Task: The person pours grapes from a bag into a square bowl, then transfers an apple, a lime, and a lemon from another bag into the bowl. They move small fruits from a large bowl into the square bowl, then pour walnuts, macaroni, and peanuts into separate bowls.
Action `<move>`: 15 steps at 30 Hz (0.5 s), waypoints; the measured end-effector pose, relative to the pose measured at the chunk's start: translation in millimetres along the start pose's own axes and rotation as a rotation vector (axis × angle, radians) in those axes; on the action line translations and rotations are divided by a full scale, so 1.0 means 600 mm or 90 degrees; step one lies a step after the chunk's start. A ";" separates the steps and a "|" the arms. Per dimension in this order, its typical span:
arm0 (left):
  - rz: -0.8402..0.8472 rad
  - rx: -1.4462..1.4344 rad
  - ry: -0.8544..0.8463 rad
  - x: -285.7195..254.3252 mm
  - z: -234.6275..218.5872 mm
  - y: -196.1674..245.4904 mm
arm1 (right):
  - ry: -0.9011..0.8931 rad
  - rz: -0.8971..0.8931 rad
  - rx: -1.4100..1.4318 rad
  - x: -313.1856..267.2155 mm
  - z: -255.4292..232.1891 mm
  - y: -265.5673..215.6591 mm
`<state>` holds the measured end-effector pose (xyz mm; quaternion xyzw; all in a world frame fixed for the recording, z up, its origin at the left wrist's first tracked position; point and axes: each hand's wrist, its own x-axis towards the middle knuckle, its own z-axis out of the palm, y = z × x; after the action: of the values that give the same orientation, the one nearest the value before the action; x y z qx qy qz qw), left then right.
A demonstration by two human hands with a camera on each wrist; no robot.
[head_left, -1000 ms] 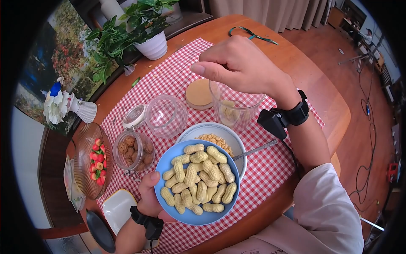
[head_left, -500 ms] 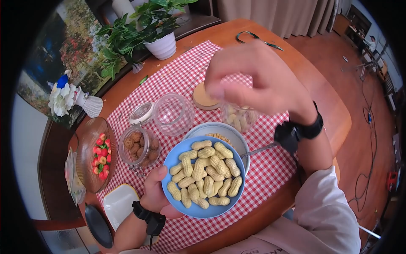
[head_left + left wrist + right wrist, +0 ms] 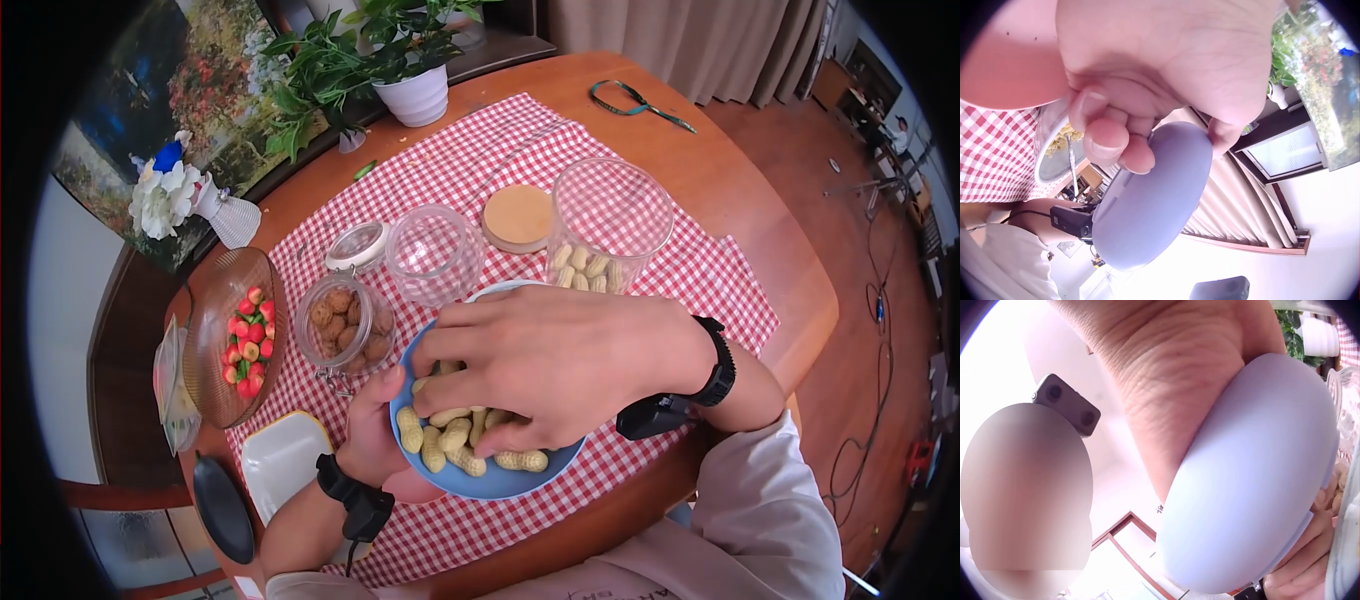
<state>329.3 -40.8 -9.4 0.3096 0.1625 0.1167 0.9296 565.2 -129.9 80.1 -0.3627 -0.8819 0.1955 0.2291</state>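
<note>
My left hand (image 3: 372,430) holds a blue bowl (image 3: 500,484) of unshelled peanuts (image 3: 456,434) by its left edge, thumb at the rim. In the left wrist view its other fingers (image 3: 1107,139) support the underside. My right hand (image 3: 560,350) lies over the bowl with its fingers spread and reaching down among the peanuts; thumb and fingers stand apart, and the fingertips are partly hidden. Behind it stands a clear jar (image 3: 615,205) with some peanuts at its bottom. The right wrist view shows mostly the bowl's smooth underside (image 3: 1254,475) and the palm (image 3: 1191,362).
A round wooden lid (image 3: 518,215) lies beside the jar. Leftward are an empty glass jar (image 3: 432,250), a clip jar of walnuts (image 3: 345,325) and an amber bowl (image 3: 205,345) of red fruit. A white bowl (image 3: 1043,159) with pale kernels and a spoon (image 3: 1072,164) is mostly hidden behind the blue bowl.
My right hand has come down from above the clear jar to the peanuts in the blue bowl. More peanuts show in the jar. The left hand keeps holding the bowl.
</note>
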 end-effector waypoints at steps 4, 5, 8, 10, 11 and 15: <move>-0.012 -0.073 -0.033 0.000 -0.014 -0.002 | 0.016 0.000 -0.005 0.004 0.007 0.001; -0.011 -0.073 -0.033 -0.001 -0.012 -0.002 | 0.028 0.007 -0.009 0.005 0.009 0.001; -0.030 -0.053 0.018 -0.001 -0.016 -0.005 | 0.038 0.015 -0.032 0.006 0.012 0.002; -0.076 -0.083 0.036 0.000 -0.040 -0.014 | 0.037 0.015 -0.050 0.008 0.013 0.003; -0.075 -0.084 0.036 -0.001 -0.043 -0.014 | 0.027 0.023 -0.048 0.009 0.014 0.003; -0.085 -0.069 0.046 -0.004 -0.021 -0.007 | 0.002 0.034 -0.052 0.012 0.017 0.003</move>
<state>322.9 -38.0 -21.2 0.2427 0.2094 0.0742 0.9443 556.1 -125.6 72.8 -0.3956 -0.8787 0.1649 0.2103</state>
